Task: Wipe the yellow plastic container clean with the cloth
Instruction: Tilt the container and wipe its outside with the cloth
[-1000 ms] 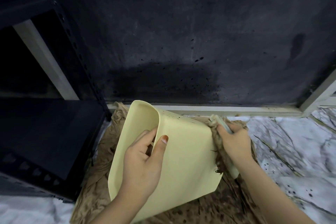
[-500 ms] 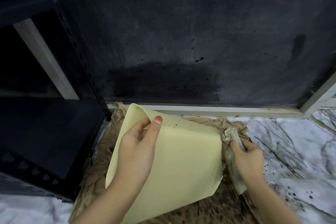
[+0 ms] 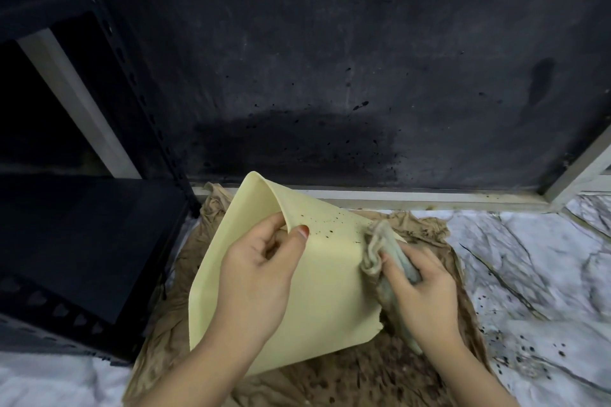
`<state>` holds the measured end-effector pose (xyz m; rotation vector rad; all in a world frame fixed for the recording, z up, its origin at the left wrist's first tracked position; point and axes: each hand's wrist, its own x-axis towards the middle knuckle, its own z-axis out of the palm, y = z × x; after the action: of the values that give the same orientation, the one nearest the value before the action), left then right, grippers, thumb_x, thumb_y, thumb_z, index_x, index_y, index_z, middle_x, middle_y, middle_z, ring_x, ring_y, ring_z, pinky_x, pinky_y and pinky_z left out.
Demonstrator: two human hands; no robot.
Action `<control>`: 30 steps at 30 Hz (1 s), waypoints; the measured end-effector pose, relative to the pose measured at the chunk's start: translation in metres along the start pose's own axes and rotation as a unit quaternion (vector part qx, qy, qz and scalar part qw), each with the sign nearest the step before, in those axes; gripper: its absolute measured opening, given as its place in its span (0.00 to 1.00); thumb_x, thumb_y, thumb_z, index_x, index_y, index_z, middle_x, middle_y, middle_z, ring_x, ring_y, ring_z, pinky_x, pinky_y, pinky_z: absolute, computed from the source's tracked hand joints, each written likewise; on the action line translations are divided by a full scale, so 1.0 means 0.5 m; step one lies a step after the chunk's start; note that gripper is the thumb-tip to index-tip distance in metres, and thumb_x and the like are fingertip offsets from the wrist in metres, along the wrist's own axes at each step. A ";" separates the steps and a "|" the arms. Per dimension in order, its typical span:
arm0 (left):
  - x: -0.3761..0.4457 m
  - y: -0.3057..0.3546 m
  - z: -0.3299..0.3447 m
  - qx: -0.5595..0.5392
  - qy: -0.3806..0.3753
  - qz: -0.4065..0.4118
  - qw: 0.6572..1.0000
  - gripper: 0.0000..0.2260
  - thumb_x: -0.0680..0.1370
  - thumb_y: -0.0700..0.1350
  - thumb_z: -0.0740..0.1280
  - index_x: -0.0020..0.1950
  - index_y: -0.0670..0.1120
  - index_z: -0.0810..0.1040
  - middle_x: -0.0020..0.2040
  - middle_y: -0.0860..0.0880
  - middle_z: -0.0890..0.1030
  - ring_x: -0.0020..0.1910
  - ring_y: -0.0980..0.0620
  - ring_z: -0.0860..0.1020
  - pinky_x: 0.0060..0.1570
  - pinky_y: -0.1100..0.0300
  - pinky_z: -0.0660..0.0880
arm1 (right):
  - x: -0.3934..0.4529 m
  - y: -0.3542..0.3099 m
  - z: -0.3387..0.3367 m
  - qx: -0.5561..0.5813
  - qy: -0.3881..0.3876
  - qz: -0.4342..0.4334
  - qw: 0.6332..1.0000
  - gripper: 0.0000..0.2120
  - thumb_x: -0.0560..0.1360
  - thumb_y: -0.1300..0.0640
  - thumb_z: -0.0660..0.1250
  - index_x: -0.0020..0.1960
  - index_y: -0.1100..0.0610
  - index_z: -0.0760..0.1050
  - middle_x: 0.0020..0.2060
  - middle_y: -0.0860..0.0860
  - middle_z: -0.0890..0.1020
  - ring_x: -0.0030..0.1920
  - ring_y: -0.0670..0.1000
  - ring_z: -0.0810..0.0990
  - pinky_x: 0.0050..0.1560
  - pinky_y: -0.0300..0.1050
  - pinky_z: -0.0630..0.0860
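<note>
Left hand [image 3: 254,277] pinches rim of yellow container [image 3: 330,281], tilting it over brown sheet [image 3: 380,377] so speckled wall faces up for wiping; right hand [image 3: 420,291] closed around bunched cloth [image 3: 380,248], pressing it against container's right edge, near dark specks [image 3: 325,226].

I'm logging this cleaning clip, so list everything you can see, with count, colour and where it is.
Plastic container: one, pale yellow, centre, held tilted, dark specks near its upper edge.
Wiping cloth: one, greyish, bunched against the container's right side.
Spread cloth: one, brown, stained, on the floor under the container.
Floor: white marbled, dark spatter at right.
Wall: dark, with a darker patch low in the centre.
Shelf rack: one, black, at left.
Left hand: grips the container's rim.
Right hand: holds the wiping cloth.
</note>
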<state>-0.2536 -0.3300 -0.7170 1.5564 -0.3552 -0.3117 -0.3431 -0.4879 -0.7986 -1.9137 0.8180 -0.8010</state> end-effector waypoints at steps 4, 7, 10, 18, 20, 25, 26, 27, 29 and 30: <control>-0.005 -0.002 0.003 0.009 -0.008 0.004 1.000 0.09 0.75 0.42 0.66 0.36 0.49 0.81 0.25 0.53 0.68 0.28 0.54 0.66 0.32 0.62 0.65 | 0.000 -0.106 0.011 0.041 -0.076 -0.048 0.995 0.12 0.70 0.58 0.70 0.42 0.40 0.77 0.40 0.48 0.79 0.43 0.42 0.77 0.40 0.26 0.69; -0.010 -0.001 0.005 0.020 -0.018 0.017 0.999 0.07 0.75 0.43 0.66 0.41 0.50 0.83 0.27 0.52 0.67 0.30 0.54 0.65 0.32 0.62 0.65 | 0.010 -0.156 0.017 0.039 -0.120 -0.039 0.991 0.06 0.70 0.54 0.69 0.41 0.42 0.79 0.39 0.48 0.80 0.43 0.42 0.76 0.40 0.29 0.70; -0.011 0.000 0.006 0.025 -0.021 0.019 0.999 0.07 0.75 0.43 0.66 0.40 0.50 0.83 0.25 0.55 0.66 0.28 0.56 0.65 0.30 0.63 0.64 | 0.024 -0.168 0.017 0.036 -0.143 -0.013 0.989 0.04 0.70 0.51 0.68 0.41 0.47 0.82 0.36 0.50 0.83 0.38 0.45 0.79 0.40 0.39 0.74; -0.016 -0.007 0.002 0.011 -0.043 0.008 0.999 0.06 0.75 0.44 0.67 0.41 0.49 0.82 0.29 0.50 0.68 0.31 0.53 0.66 0.32 0.64 0.65 | 0.061 -0.082 -0.008 -0.037 -0.087 0.091 0.991 0.04 0.71 0.53 0.69 0.41 0.50 0.82 0.23 0.45 0.79 0.26 0.42 0.74 0.27 0.33 0.68; -0.015 -0.007 0.001 0.004 -0.063 0.008 0.998 0.04 0.75 0.46 0.68 0.42 0.50 0.82 0.32 0.44 0.70 0.34 0.50 0.68 0.36 0.60 0.66 | 0.055 -0.062 -0.020 -0.031 -0.075 0.116 0.990 0.06 0.71 0.53 0.69 0.40 0.54 0.82 0.24 0.46 0.81 0.27 0.44 0.77 0.32 0.40 0.73; -0.016 -0.003 0.003 -0.007 -0.082 0.009 0.997 0.07 0.72 0.50 0.68 0.45 0.51 0.83 0.42 0.30 0.76 0.38 0.47 0.72 0.41 0.52 0.69 | 0.030 -0.055 -0.028 0.001 -0.075 0.111 0.991 0.07 0.69 0.51 0.70 0.40 0.54 0.82 0.37 0.55 0.85 0.42 0.55 0.82 0.47 0.53 0.78; -0.014 -0.002 0.004 -0.009 -0.087 0.009 0.996 0.08 0.71 0.51 0.68 0.46 0.50 0.83 0.43 0.29 0.76 0.39 0.47 0.73 0.42 0.51 0.69 | 0.026 -0.063 -0.026 0.009 -0.075 0.102 0.992 0.03 0.69 0.51 0.71 0.39 0.50 0.81 0.38 0.51 0.85 0.44 0.51 0.82 0.48 0.50 0.78; -0.013 -0.002 0.005 -0.010 -0.093 0.010 0.996 0.10 0.69 0.53 0.68 0.46 0.50 0.83 0.44 0.29 0.76 0.39 0.46 0.73 0.42 0.49 0.71 | 0.022 -0.075 -0.023 0.015 -0.078 0.089 0.993 0.01 0.68 0.50 0.71 0.38 0.46 0.80 0.39 0.49 0.85 0.44 0.48 0.82 0.48 0.47 0.78; -0.011 -0.002 0.008 -0.008 -0.106 0.008 0.994 0.15 0.66 0.57 0.68 0.47 0.51 0.83 0.46 0.28 0.76 0.40 0.45 0.74 0.44 0.41 0.74 | 0.016 -0.102 -0.016 0.024 -0.091 0.065 0.993 0.02 0.68 0.49 0.71 0.38 0.43 0.79 0.39 0.46 0.84 0.43 0.45 0.81 0.47 0.44 0.76; -0.011 -0.001 0.009 -0.007 -0.111 0.007 0.994 0.15 0.67 0.57 0.68 0.47 0.51 0.83 0.45 0.28 0.76 0.40 0.44 0.74 0.46 0.38 0.74 | 0.014 -0.117 -0.012 0.029 -0.098 0.058 0.993 0.02 0.67 0.48 0.71 0.38 0.44 0.80 0.38 0.46 0.84 0.42 0.44 0.81 0.46 0.43 0.76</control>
<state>-0.2603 -0.3318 -0.7177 1.5086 -0.5355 -0.4778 -0.3304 -0.4730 -0.7425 -1.8418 0.7685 -0.5503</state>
